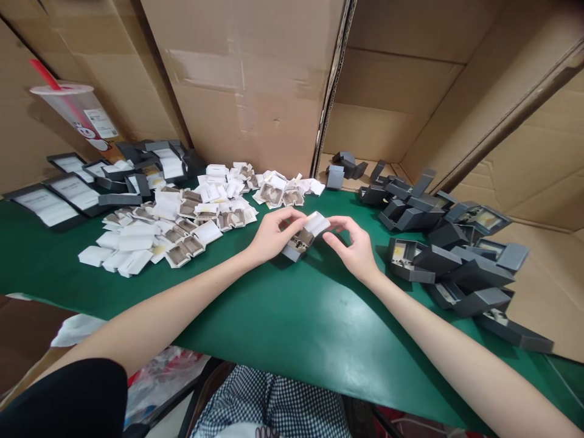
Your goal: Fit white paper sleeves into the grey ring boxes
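Observation:
Over the green table, a small dark grey box (pixel 293 252) stands open, with a white inner face on its raised lid and some small, unclear metallic pieces inside. My left hand (pixel 276 236) grips it from the left, thumb and fingers closed around its side. Close by on the right, my right hand (pixel 353 246) has its thumb and fingers apart, fingertips at the edge of the lid; whether they press on it is hard to tell. Left of the hands lies a pile of white box inserts (pixel 137 237), some with grey-brown hollows.
Several dark open boxes (pixel 460 267) are heaped at the right, some holding metallic pieces. More dark boxes (pixel 50 204) lie at the far left by a plastic cup with a red straw (pixel 75 109). Cardboard boxes (pixel 255 79) wall the back of the green table (pixel 292 328).

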### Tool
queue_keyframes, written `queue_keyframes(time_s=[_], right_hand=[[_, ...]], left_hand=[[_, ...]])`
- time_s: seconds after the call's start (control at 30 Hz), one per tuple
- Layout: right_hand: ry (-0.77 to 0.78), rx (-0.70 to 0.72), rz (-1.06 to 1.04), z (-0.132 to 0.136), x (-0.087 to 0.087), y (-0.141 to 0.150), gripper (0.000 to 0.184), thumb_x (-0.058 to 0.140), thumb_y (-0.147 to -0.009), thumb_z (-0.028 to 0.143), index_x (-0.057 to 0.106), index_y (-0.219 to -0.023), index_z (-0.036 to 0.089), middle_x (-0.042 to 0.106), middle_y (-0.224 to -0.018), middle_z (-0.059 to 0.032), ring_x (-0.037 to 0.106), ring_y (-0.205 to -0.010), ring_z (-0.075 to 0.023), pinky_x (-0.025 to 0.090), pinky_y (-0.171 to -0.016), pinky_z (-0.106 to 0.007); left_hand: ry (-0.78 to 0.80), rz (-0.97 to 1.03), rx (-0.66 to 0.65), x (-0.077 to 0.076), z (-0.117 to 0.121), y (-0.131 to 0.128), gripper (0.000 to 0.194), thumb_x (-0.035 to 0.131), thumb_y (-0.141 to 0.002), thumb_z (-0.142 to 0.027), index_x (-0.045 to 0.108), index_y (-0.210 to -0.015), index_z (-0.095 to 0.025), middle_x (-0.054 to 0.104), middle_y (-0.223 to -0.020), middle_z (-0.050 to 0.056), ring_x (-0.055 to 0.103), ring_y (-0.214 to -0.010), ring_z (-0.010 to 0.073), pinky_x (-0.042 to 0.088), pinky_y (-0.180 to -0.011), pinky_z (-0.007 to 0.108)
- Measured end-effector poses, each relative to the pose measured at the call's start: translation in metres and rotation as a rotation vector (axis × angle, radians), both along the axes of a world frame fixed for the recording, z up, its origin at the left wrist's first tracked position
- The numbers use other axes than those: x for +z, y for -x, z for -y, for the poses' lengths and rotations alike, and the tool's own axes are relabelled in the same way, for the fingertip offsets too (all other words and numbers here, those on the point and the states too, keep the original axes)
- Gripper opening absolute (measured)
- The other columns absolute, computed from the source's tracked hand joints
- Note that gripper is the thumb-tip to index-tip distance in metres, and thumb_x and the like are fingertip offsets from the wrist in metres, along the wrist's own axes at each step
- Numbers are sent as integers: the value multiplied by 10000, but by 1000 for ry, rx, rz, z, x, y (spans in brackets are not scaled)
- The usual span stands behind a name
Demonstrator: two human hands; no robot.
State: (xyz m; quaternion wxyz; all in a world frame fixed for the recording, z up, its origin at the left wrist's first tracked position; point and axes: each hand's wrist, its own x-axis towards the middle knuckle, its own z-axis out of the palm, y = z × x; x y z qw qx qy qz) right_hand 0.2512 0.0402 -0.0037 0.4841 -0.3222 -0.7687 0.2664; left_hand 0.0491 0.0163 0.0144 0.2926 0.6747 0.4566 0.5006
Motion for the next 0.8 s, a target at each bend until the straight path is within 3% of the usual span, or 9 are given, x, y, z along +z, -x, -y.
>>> queue_keyframes(time_s=[0.13, 0.23, 0.33, 0.43, 0.5, 0.63, 0.8], right_hand=[[47, 3, -25, -3, -2, -1, 153, 621, -866, 374, 645, -833, 227, 682, -859, -28, 604, -789, -187, 492, -743, -346], [180, 20, -140, -6, -6, -1, 168, 643, -852, 385, 645, -826, 219, 672, -821, -18, 606, -746, -170, 495, -715, -326], [288, 24, -259, -9, -8, 0, 198, 664, -834, 406, 633, -822, 210, 669, -778, -10, 618, -717, -159, 503, -705, -314], [334, 16, -317, -11, -8, 0, 235, 661, -831, 433, 631, -795, 203, 656, -721, 0, 606, -672, -143, 499, -672, -295], [349, 12, -327, -12, -7, 0, 249, 659, -830, 441, 640, -777, 198, 640, -689, 6, 586, -645, -129, 486, -647, -277], [363, -11, -370, -14, -8, -1, 242, 688, -806, 427, 656, -764, 191, 628, -688, 8, 558, -628, -110, 475, -638, -262], [389, -60, -444, -18, -12, -1, 234, 727, -759, 416, 661, -773, 191, 630, -709, 0, 556, -620, -113, 480, -609, -268]], left_hand=[[-29, -125, -88, 3, 4, -3, 249, 553, -901, -382, 686, -866, -174, 640, -858, 32, 571, -759, 134, 441, -676, 246], [-37, -203, -127, 7, 5, -1, 272, 534, -905, -399, 654, -1017, -182, 616, -946, 45, 560, -795, 144, 457, -711, 263], [-22, -356, -192, 10, 6, 4, 535, 659, -808, -450, 519, -1270, -219, 547, -1093, 60, 545, -888, 172, 479, -776, 290], [-25, -503, -209, 12, 7, 6, 801, 763, -695, -472, 397, -1373, -256, 472, -1194, 76, 526, -1010, 222, 487, -852, 335], [-45, -540, -201, 11, 8, 7, 748, 744, -718, -422, 393, -1354, -247, 457, -1202, 82, 524, -1034, 232, 490, -870, 352], [-138, -528, -161, 10, 6, 7, 438, 647, -788, -279, 460, -1177, -201, 482, -1127, 81, 540, -996, 210, 498, -862, 344], [-286, -461, -83, 6, 1, 9, 331, 595, -821, -191, 469, -1127, -192, 503, -1132, 93, 532, -1043, 214, 500, -868, 350]])
